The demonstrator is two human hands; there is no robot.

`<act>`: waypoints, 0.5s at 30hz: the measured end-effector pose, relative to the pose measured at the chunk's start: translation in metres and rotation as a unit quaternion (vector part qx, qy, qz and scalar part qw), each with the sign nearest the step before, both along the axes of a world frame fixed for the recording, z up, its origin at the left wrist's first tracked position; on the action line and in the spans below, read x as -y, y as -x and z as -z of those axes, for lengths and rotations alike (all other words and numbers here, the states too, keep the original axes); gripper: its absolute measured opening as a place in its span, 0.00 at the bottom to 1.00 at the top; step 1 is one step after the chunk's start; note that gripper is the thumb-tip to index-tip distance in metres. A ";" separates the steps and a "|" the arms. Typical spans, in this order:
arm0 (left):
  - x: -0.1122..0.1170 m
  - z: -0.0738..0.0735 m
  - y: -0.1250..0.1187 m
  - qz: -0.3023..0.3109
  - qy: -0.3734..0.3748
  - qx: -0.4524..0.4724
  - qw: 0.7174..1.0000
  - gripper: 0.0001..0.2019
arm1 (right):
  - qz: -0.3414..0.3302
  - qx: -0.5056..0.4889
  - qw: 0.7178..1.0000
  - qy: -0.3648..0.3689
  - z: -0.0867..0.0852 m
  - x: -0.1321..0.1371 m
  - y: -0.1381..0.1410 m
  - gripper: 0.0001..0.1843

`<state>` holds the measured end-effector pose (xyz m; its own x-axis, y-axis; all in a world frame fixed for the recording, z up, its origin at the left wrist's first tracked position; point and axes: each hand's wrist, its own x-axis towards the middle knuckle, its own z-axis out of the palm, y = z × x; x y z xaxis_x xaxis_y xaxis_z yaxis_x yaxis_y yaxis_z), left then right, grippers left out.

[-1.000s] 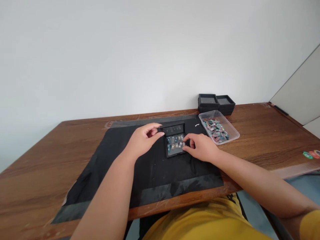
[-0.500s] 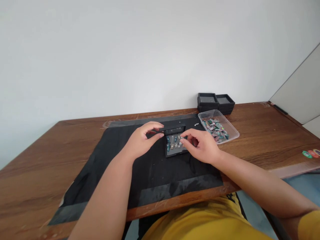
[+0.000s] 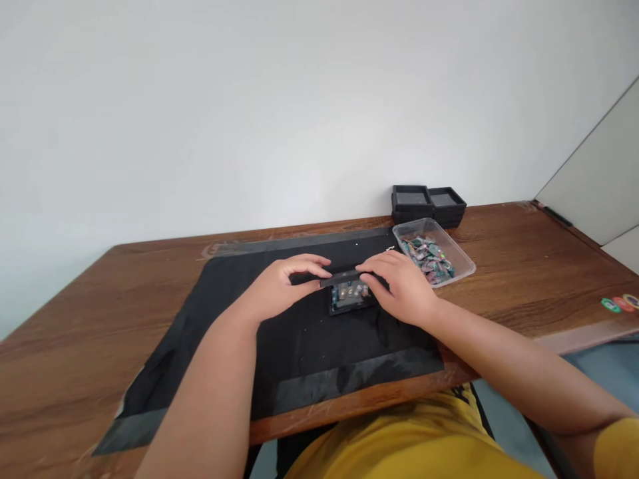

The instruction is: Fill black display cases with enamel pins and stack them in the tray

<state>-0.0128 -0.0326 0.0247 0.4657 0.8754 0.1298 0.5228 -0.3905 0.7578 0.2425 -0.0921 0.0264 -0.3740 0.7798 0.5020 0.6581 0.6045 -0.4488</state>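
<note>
A small black hinged case [image 3: 344, 311] lies on the black mat [image 3: 299, 352], its lid [image 3: 341, 278] tilted partway down over the base. Inside, several glossy blue and clear pieces [image 3: 344, 293] look like press-on nails. The left end of the lid is pinched between the thumb and fingers of my left hand [image 3: 277, 287]. At the other end, my right hand [image 3: 402, 286] grips the lid with thumb and fingertips. The back part of the case's contents is hidden beneath the lid.
A clear plastic tub [image 3: 462, 269] of small shiny packets stands right of the mat. Behind it, stacked black cases [image 3: 412, 214] rest against the wall. Round coloured stickers [image 3: 622, 305] are at the table's right edge. A small white scrap [image 3: 389, 248] lies near the tub.
My right hand has moved from the nails inside the case up to the lid's right end. The lid has swung forward and down, covering more of the base.
</note>
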 end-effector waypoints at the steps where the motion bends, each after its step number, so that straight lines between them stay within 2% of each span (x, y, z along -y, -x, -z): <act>1: 0.001 -0.002 0.001 0.008 0.007 -0.008 1.000 0.13 | -0.003 0.001 1.000 0.009 0.000 0.000 0.000 0.10; 5: 0.001 -0.006 0.002 0.046 0.038 -0.028 0.998 0.12 | -0.023 0.040 0.998 0.033 -0.001 0.001 0.000 0.05; 8: 0.001 -0.004 0.001 0.046 0.050 -0.008 0.998 0.15 | -0.035 0.104 0.992 0.060 -0.003 0.002 0.000 0.04; 11: 0.002 0.003 -0.002 0.017 0.039 -0.002 0.999 0.21 | -0.038 0.129 0.988 0.079 -0.004 0.005 0.002 0.04; 15: 0.005 0.011 -0.005 0.018 0.017 -0.056 0.998 0.35 | -0.040 0.119 0.988 0.088 -0.001 0.006 0.003 0.02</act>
<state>-0.0077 -0.0380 0.0134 0.5066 0.8610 0.0447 0.5919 -0.3850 0.7081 0.2399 -0.0979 0.0278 -0.5283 0.8108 0.2521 0.7114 0.5848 -0.3898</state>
